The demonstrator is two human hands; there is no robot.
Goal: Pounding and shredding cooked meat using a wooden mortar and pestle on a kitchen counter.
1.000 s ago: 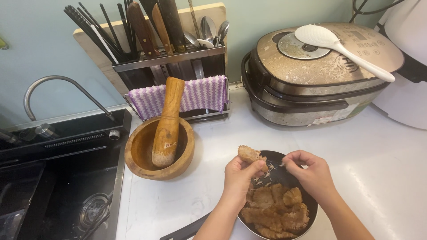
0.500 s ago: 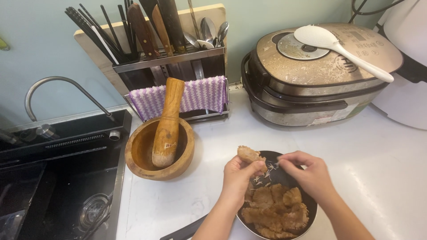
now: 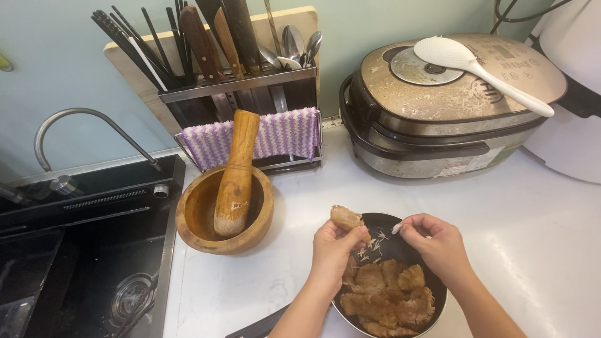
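Observation:
My left hand holds a brown piece of cooked fish above the left rim of a black pan. Just to its right, my right hand pinches a small pale sliver, likely a bone, between thumb and fingers. Several browned fish pieces lie in the pan, and thin pale bone bits are scattered on its bare upper part. The pan's handle points toward the lower left.
A wooden mortar with a pestle stands left of the pan. Behind are a utensil rack with a purple cloth, a rice cooker with a white paddle, a white appliance, and a black sink at left.
My right hand has drawn away from the fish piece to the right, pulling a small pale sliver out with it. The left hand stays put with the fish.

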